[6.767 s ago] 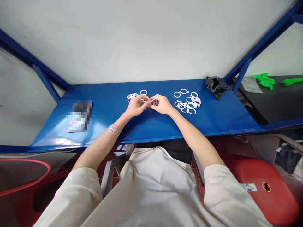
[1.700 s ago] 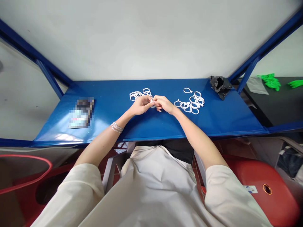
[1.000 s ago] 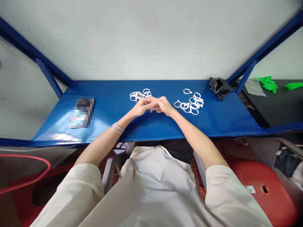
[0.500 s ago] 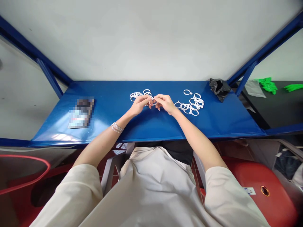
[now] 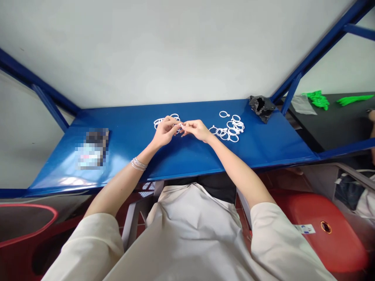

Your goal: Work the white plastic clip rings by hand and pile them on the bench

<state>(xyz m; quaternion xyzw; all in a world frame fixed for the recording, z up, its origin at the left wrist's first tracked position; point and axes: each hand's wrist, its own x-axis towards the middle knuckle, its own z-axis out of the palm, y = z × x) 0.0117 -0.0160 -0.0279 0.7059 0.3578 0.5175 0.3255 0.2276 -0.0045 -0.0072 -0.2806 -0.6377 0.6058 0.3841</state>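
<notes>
Blue bench (image 5: 263, 144), left hand (image 5: 164, 132) and right hand (image 5: 197, 130) meeting, arms stretched forward — fingers (image 5: 187, 125) pinched on white ring (image 5: 181, 125)

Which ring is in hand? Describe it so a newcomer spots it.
On the blue table lie two heaps of white plastic rings, a small left heap and a bigger right heap. Between them the left hand and right hand meet fingertip to fingertip. The held ring is the only one pinched there; all others lie loose.
</notes>
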